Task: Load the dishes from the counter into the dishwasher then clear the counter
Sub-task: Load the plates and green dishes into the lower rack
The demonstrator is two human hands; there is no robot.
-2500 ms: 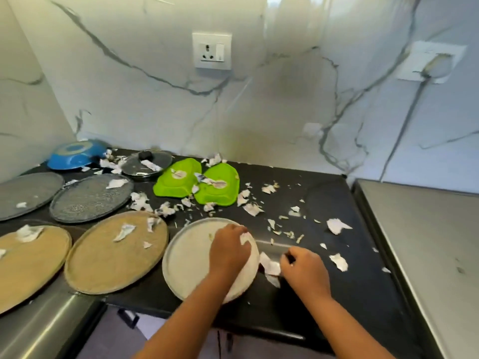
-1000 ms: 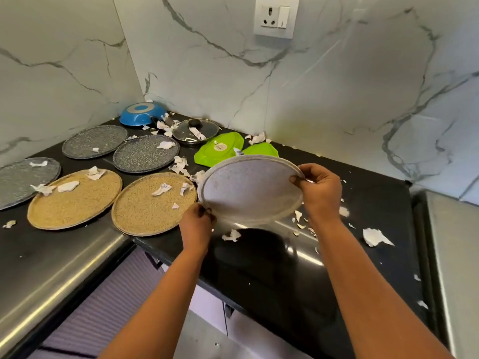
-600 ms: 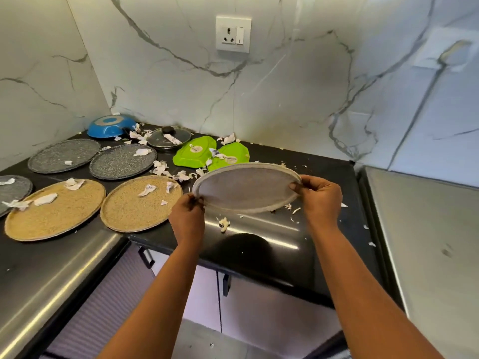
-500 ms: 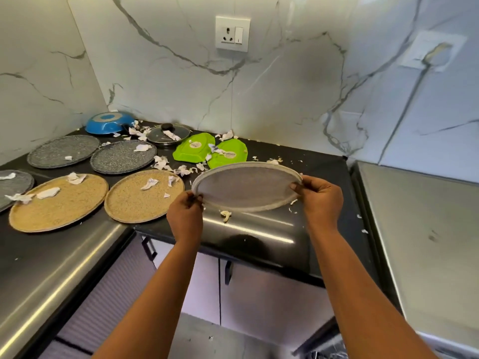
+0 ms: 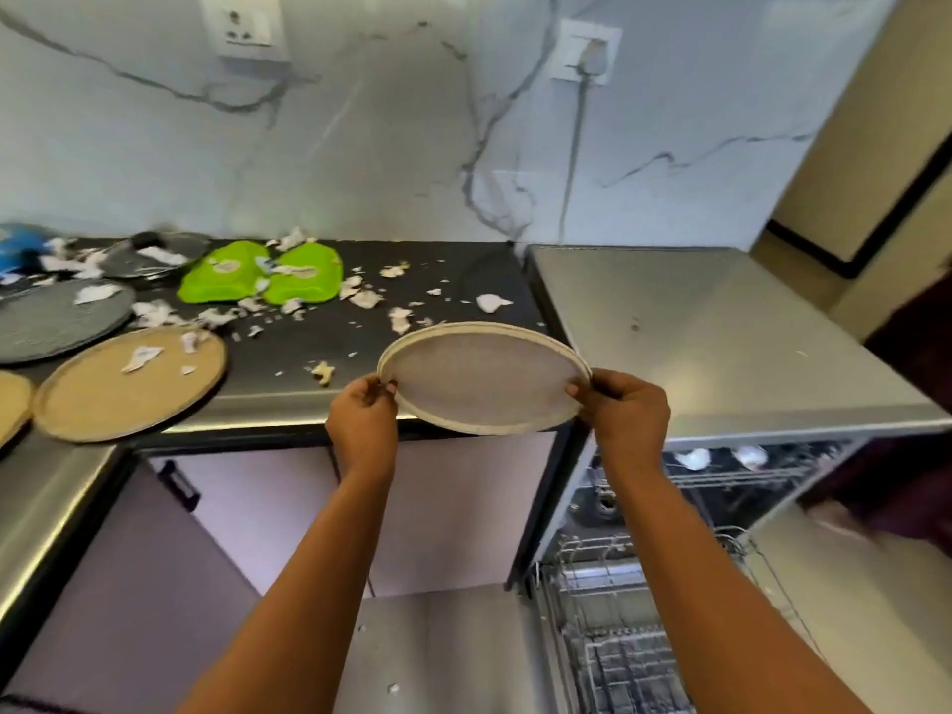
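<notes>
Veined marble backs a glossy black table (image 5: pixel 360 334) with a steel front edge. The left hand (image 5: pixel 360 420) and right hand (image 5: pixel 626 417) curl their fingers round opposite rims of a round, speckled grey plate (image 5: pixel 484 383) with a cream rim. It is tilted over the table's front right corner, beside the steel dishwasher (image 5: pixel 695 327) and its wire rack (image 5: pixel 608 636). Torn paper scraps (image 5: pixel 366 298) lie near two glossy green dishes (image 5: pixel 221 275), whose labels are too blurred to read.

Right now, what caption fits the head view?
Left hand and right hand hold a pale plate near the dishwasher rack.
</notes>
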